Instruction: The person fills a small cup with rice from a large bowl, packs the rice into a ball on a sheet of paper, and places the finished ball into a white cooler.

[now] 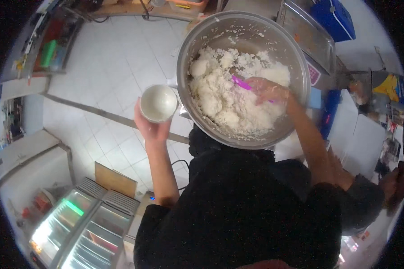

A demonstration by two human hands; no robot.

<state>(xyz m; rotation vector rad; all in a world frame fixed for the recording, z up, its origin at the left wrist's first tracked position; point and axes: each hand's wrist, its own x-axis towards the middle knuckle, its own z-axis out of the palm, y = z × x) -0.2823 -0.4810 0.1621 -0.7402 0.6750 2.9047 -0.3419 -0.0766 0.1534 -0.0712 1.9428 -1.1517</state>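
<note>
My left hand [155, 129] holds a white bowl [159, 103] from below, just left of a large metal pot [244, 146]. The bowl's mouth faces up and no food shows inside. Clumped white cooked rice [219, 101] covers most of the pot's bottom, and loose grains stick to its walls. Over the rice, inside the pot, my right hand [267, 89] is closed around a purple plastic utensil [241, 82]. Part of that utensil is hidden by my fingers, so its full shape cannot be made out.
At right, close to my elbow, is another person's arm [343, 171]. White boxes or lids [367, 138] lie beyond it. A metal tray [306, 37] and a blue cooler box [335, 18] stand past the pot. Glass-topped display cases [87, 232] are at lower left, on a tiled floor [121, 70].
</note>
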